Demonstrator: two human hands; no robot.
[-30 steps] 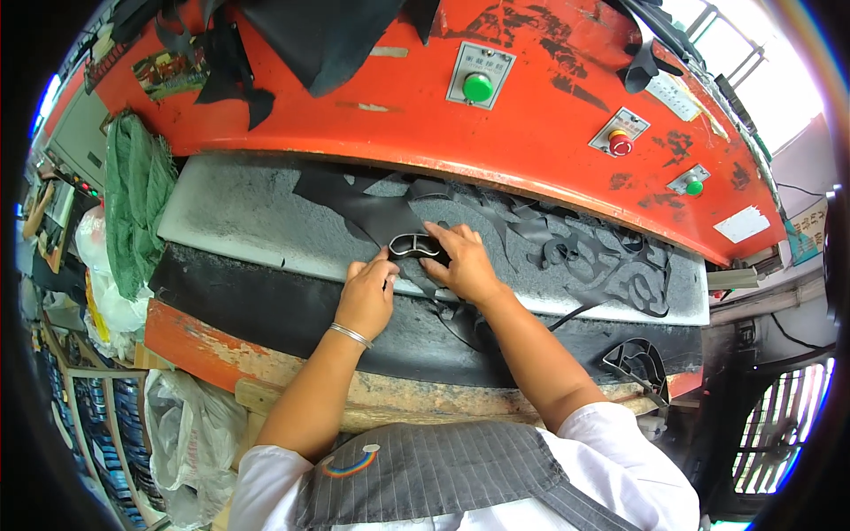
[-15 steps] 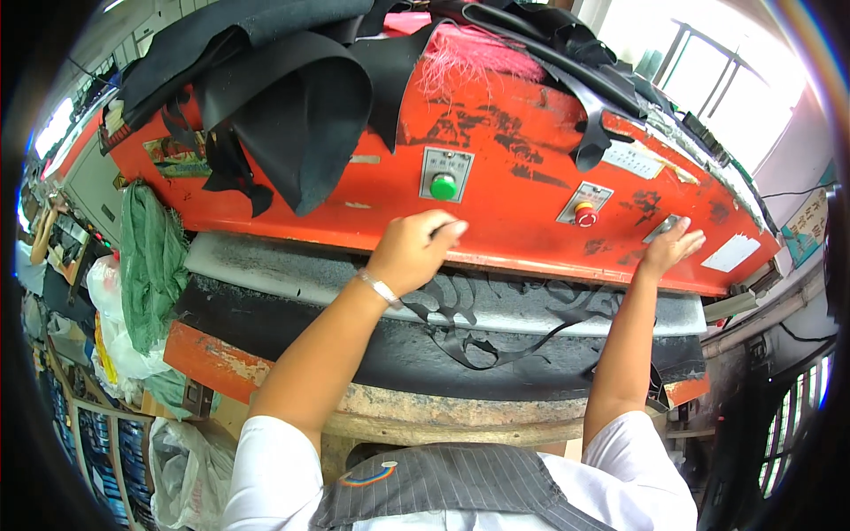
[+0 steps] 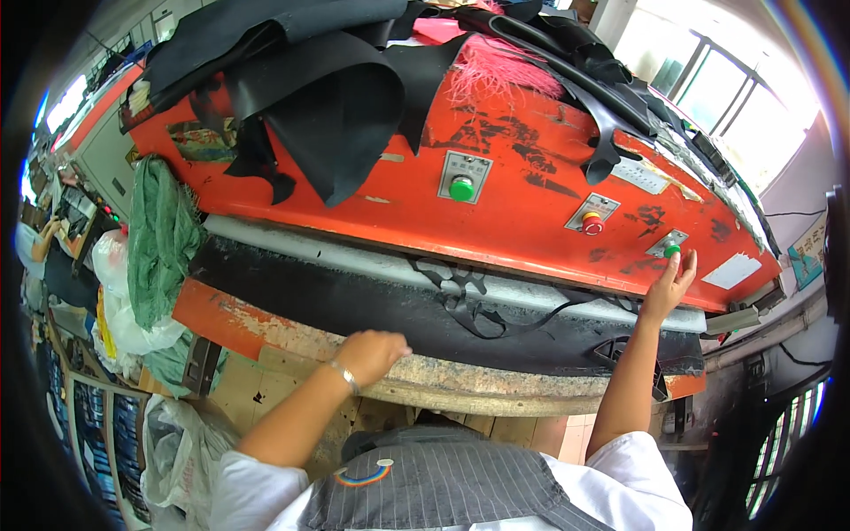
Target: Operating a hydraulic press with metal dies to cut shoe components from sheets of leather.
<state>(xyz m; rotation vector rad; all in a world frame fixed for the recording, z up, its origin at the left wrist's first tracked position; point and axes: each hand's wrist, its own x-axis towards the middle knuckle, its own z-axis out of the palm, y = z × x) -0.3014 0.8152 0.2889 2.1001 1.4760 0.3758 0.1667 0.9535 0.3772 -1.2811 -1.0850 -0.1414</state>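
A worker's right hand [image 3: 670, 290], fingers partly spread and gripping nothing, reaches up to a small green button [image 3: 672, 250] on a red machine [image 3: 531, 217]; whether the fingertips press it cannot be told. The left hand [image 3: 370, 356] hangs low at the worn wooden edge [image 3: 443, 379], fingers curled in; whether it holds anything is hidden. Between the hands, holed black scraps [image 3: 476, 285] trail over a black ledge [image 3: 354, 288]. A dark cutter [image 3: 607, 348] lies below the right hand, partly behind the forearm. A red button [image 3: 592, 225] sits up and left of that hand.
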